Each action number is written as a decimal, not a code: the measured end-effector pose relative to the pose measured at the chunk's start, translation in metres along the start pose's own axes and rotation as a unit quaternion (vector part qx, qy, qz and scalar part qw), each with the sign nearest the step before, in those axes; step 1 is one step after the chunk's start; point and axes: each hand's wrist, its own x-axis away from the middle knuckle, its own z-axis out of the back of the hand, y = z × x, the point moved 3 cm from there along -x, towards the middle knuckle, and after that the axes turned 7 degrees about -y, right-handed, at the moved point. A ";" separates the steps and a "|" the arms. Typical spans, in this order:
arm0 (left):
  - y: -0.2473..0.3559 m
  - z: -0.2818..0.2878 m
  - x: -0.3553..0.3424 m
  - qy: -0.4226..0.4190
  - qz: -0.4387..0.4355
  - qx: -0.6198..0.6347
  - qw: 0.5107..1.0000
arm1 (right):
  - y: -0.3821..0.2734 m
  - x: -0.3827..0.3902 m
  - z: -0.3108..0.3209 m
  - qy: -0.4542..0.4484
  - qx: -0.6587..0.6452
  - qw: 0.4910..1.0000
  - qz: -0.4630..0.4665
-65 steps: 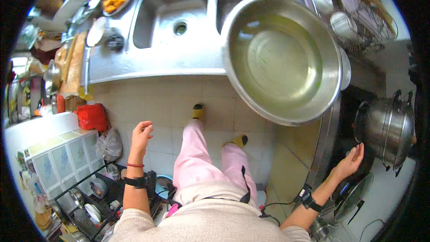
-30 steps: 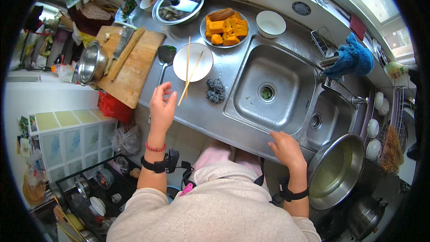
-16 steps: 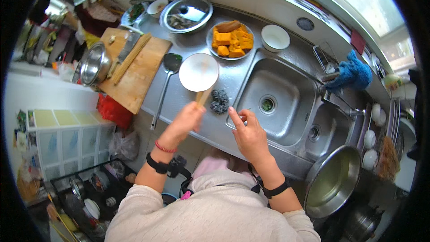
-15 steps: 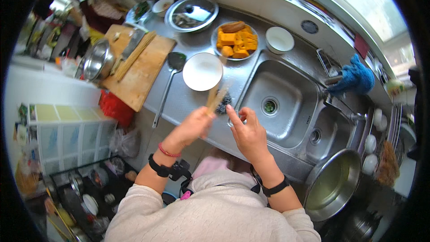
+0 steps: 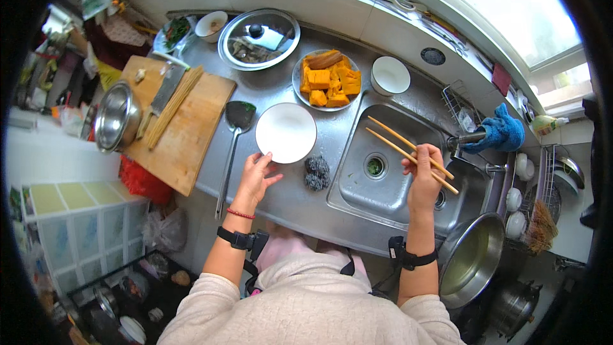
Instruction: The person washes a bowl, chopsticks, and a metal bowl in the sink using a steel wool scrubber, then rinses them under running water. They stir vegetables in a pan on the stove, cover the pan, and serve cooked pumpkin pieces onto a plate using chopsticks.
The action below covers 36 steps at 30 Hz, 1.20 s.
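A pair of wooden chopsticks (image 5: 403, 147) is gripped in my right hand (image 5: 423, 172), which hangs over the double-bowl sink (image 5: 364, 182) with the tips pointing away to the left. My left hand (image 5: 254, 180) has its fingers spread at the near left edge of a round white dish (image 5: 286, 133); a fingertip overlaps the rim, and whether it presses on it I cannot tell. Two dark, wiry scouring balls (image 5: 317, 174) lie on the steel counter just below the dish. To its left rests a long-handled spatula (image 5: 240, 115).
Behind the dish stand a plate of orange pumpkin chunks (image 5: 329, 80), a white bowl (image 5: 390, 76) and a glass-lidded pan (image 5: 258, 39). A cutting board (image 5: 204, 121) on the left bears a cleaver (image 5: 167, 89) and dry sticks. A large pot (image 5: 472, 259) stands at the right.
The chopsticks have passed from my left hand to my right, which has moved right over the sink. My left hand has moved leftward to the dish.
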 end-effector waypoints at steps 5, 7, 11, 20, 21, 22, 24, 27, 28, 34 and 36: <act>0.008 0.001 -0.057 -0.107 0.133 0.030 0.985 | -0.024 0.011 -0.012 0.079 0.007 0.996 0.041; 0.020 -0.006 -0.059 -0.093 0.122 0.024 0.988 | -0.039 0.024 -0.015 0.118 0.105 0.985 0.067; 0.050 -0.048 -0.041 -0.069 -0.071 -0.153 0.983 | -0.071 0.049 -0.014 0.183 0.233 0.935 0.197; 0.060 -0.165 -0.008 -0.140 -0.506 -0.478 0.704 | -0.087 0.002 0.000 0.144 0.092 0.961 0.219; 0.058 -0.161 -0.011 -0.123 -0.489 -0.450 0.737 | -0.079 -0.005 -0.005 0.128 0.109 0.963 0.213; 0.057 -0.152 -0.018 -0.096 -0.443 -0.420 0.786 | -0.066 -0.015 -0.009 0.124 0.122 0.968 0.179; 0.045 -0.120 -0.035 -0.135 -0.181 -0.154 0.962 | -0.031 -0.032 -0.023 0.095 0.123 0.979 0.131; 0.039 -0.068 -0.040 -0.144 -0.014 -0.007 0.989 | 0.017 -0.049 -0.051 -0.033 0.148 0.980 0.128; 0.041 -0.054 -0.042 -0.122 -0.029 -0.054 0.991 | 0.030 -0.051 -0.060 -0.056 0.169 0.973 0.145; 0.045 -0.015 -0.038 -0.056 0.024 0.000 0.998 | 0.053 -0.048 -0.104 -0.093 0.208 0.949 0.218; 0.048 -0.013 -0.039 -0.056 0.046 0.009 0.997 | 0.051 -0.054 -0.120 -0.131 0.273 0.917 0.260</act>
